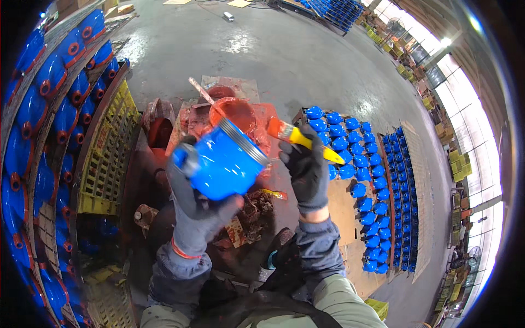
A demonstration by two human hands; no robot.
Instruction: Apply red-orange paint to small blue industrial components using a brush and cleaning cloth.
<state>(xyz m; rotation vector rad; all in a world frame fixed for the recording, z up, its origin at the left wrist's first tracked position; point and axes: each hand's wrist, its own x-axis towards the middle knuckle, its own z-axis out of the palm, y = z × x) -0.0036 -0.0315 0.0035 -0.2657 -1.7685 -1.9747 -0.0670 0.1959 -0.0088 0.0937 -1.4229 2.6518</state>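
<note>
A glossy blue rounded housing (227, 164) with a grey threaded collar is gripped by my left hand (191, 186), which wears a dark glove stained red at a fingertip. The collar points up and to the right. In my gloved right hand (304, 172) is a paintbrush (303, 140) with a yellow handle and red-coated bristles, held beside the housing and apart from it. Behind the housing stands a red-smeared bowl (236, 112) of red paint, partly hidden, with a stick (201, 90) leaning in it.
Slanted racks of blue, red-rimmed parts (46, 82) rise at left beside a yellow crate (104, 158). To the right, several blue parts (355, 142) stand in rows on a board (350, 213). A second yellow-handled brush (273, 193) lies below the bowl near a dark, red-stained heap (257, 210).
</note>
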